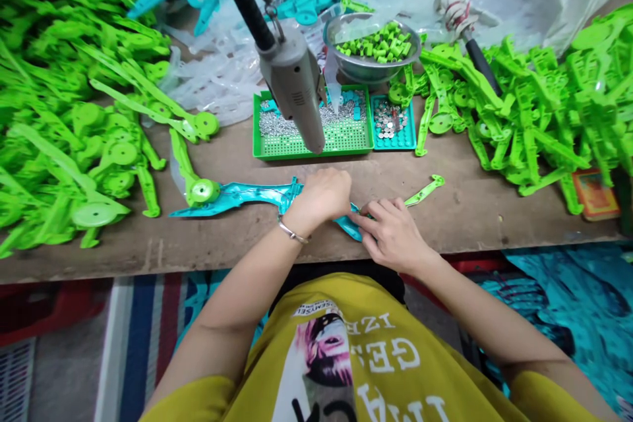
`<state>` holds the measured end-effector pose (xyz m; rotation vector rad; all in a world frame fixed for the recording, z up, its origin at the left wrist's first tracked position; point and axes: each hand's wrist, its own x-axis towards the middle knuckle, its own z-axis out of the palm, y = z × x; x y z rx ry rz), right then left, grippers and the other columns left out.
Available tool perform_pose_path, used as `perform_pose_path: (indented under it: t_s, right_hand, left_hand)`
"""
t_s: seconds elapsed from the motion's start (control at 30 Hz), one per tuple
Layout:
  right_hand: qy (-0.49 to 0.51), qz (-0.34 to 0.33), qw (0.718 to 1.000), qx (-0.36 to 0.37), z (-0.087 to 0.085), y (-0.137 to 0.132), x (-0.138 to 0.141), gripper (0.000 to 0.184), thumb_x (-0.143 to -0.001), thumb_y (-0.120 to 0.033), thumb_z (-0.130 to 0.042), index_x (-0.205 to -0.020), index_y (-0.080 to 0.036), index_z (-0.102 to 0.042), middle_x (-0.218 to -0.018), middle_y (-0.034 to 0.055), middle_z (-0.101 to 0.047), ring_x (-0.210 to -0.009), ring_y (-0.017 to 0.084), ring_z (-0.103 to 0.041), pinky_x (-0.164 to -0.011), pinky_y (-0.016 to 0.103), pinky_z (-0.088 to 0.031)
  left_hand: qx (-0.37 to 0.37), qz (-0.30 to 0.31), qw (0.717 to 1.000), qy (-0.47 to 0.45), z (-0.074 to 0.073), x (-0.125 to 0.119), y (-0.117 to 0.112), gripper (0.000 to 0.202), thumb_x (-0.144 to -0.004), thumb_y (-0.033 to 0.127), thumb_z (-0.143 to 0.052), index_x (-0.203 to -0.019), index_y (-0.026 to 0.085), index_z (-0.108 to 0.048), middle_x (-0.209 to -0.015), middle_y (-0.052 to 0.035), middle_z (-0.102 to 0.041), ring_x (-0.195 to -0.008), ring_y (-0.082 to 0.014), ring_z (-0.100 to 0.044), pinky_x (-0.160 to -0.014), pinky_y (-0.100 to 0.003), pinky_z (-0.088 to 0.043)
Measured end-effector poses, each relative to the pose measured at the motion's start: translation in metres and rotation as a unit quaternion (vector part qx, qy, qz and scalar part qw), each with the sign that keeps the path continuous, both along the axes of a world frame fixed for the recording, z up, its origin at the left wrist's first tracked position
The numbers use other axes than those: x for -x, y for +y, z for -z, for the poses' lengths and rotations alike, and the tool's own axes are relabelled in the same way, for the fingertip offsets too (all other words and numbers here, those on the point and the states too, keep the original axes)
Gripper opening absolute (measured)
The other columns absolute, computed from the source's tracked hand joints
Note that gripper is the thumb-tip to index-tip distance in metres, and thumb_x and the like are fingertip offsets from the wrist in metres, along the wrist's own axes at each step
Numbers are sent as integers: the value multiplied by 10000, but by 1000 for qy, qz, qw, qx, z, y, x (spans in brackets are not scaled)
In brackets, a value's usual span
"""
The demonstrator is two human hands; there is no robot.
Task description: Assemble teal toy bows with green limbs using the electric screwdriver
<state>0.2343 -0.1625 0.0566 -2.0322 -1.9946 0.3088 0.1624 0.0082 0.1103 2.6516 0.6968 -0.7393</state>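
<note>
A teal plastic toy sword point(237, 196) lies along the near edge of the wooden table point(475, 211), with a green round part point(204, 191) fitted on its blade. My left hand point(319, 199) is closed over the sword's handle end, a bracelet on the wrist. My right hand point(393, 232) pinches the same end from the right, fingers together on the teal piece. A loose green curved piece point(424, 190) lies just beyond my right hand.
A hanging electric screwdriver point(295, 89) dangles above a green tray of screws point(311, 132) and a small teal tray point(393, 124). A metal bowl of green pegs point(372, 47) stands behind. Green plastic parts are heaped left point(64, 99) and right point(539, 105).
</note>
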Motion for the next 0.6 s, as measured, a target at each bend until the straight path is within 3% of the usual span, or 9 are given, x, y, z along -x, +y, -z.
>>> perform_pose_path:
  t_s: [0.17,0.33,0.5,0.6]
  right_hand:
    - [-39,-3,999,13,-4,3,4,327,-931,-253,-536,-1212,-186,-689,-1002,85,-670,-905,232,-517,-777,413,-253]
    - [41,-36,998,21,-16,27,-23,262,-887,-175,-528,-1038,-201,-742,-851,59,-679,-814,209,-562,-768,372,-337]
    - [66,118,977,-163,-12,117,-67,279,-946,-174,-434,-1073,-163,-682,-997,123,-691,-948,250,-617,-858,394,-460]
    - [34,175,966,-188,0,180,-76,245,-956,-224,-484,-1130,-148,-639,-1109,152,-671,-1063,285,-599,-949,461,-464]
  left_hand:
    - [-4,-9,1000,-5,3,3,0,246,-764,227,-679,-960,104,-760,-957,-225,-756,-966,-389,-733,-773,-419,-583]
    - [-18,-11,1000,-16,4,12,-4,247,-800,174,-608,-1004,127,-739,-978,-187,-755,-964,-351,-731,-772,-396,-570]
    - [-87,-5,991,-106,9,22,-14,315,-839,90,-505,-1101,118,-677,-1053,-165,-706,-1035,-326,-667,-799,-410,-534]
    - [-144,-2,979,-147,11,25,-21,276,-856,87,-478,-1004,130,-706,-1013,-165,-670,-1042,-340,-617,-817,-445,-499]
